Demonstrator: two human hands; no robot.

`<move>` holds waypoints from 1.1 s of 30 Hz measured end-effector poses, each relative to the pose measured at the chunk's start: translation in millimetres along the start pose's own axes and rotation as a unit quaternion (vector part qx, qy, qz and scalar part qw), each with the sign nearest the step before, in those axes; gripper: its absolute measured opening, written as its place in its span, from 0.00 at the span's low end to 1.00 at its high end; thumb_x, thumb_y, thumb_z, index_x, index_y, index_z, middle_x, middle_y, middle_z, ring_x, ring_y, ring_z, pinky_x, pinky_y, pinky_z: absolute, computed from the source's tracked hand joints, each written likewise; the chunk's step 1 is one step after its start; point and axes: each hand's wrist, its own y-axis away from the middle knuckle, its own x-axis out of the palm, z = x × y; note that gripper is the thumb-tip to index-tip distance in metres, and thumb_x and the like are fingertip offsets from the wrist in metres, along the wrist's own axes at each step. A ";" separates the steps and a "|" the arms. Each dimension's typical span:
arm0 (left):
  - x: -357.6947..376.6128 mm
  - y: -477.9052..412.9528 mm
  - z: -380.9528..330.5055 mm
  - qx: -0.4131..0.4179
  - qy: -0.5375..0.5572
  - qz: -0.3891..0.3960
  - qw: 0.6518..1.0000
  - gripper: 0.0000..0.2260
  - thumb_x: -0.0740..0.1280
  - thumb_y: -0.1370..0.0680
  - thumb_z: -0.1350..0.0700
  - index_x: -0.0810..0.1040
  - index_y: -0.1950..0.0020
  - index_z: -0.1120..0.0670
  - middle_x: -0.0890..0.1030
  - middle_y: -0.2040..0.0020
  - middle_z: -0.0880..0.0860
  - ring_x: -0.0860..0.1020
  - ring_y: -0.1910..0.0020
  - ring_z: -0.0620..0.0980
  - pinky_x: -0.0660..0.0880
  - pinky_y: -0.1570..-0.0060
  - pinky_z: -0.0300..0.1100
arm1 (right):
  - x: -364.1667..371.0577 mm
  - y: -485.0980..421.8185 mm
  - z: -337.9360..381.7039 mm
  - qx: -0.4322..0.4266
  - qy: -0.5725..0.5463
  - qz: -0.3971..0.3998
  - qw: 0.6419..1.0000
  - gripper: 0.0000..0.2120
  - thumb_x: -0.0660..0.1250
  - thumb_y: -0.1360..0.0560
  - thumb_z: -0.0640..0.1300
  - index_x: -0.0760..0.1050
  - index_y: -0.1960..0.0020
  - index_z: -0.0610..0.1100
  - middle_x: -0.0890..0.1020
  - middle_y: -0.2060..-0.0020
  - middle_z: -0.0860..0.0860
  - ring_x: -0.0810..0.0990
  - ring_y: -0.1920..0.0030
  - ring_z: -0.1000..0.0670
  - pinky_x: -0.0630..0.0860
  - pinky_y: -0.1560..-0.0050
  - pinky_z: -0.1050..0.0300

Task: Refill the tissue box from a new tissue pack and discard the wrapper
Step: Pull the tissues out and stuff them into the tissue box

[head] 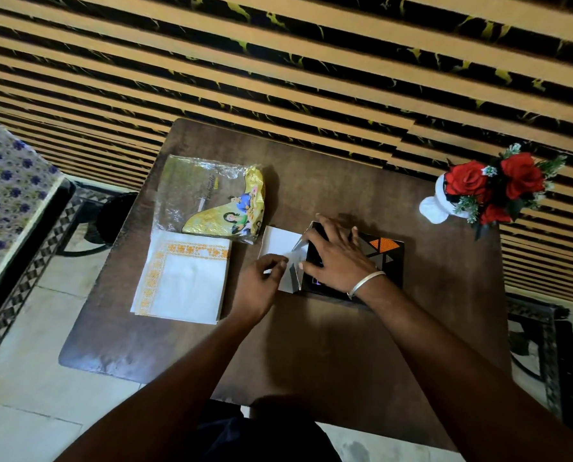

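beside the tissue box point(375, 261), under the spread, empty right hand point(335, 251), lie tissues point(185, 278) and wrapper point(211, 198) on the dark bench point(311, 328), left hand point(261, 278) pinching its white flap point(278, 245).

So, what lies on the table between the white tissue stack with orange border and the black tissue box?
In the head view, the left hand and the box's open white end flap lie between the stack and the box.

Dim, warm indoor light; soft shadows on the table point(311, 345); wide-angle bending at edges, slightly soft focus
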 end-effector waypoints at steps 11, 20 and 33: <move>-14.1 -13.1 -2.1 -0.080 0.061 0.101 0.990 0.17 0.62 0.18 0.52 0.84 0.57 0.60 0.86 0.46 0.53 0.80 0.43 0.46 0.69 0.46 0.32 | -5.7 -12.1 12.7 0.027 0.087 0.012 0.996 0.35 0.60 0.23 0.59 0.55 0.21 0.47 0.61 0.24 0.47 0.62 0.26 0.40 0.57 0.27 0.31; -17.0 -9.6 14.3 -0.040 -0.079 0.180 0.980 0.18 0.82 0.37 0.46 0.82 0.57 0.55 0.81 0.42 0.46 0.76 0.41 0.45 0.71 0.46 0.38 | -10.8 -16.6 9.4 0.011 0.082 0.064 0.995 0.55 0.67 0.31 0.70 0.43 0.19 0.46 0.39 0.20 0.56 0.43 0.19 0.44 0.54 0.26 0.28; -0.7 -9.7 27.9 0.003 -0.217 0.076 0.973 0.35 0.69 0.45 0.25 0.80 0.51 0.50 0.76 0.46 0.49 0.73 0.42 0.49 0.75 0.44 0.47 | -9.8 -10.6 -0.7 -0.003 0.137 0.100 0.986 0.76 0.70 0.51 0.80 0.35 0.20 0.43 0.53 0.23 0.44 0.53 0.22 0.38 0.52 0.23 0.33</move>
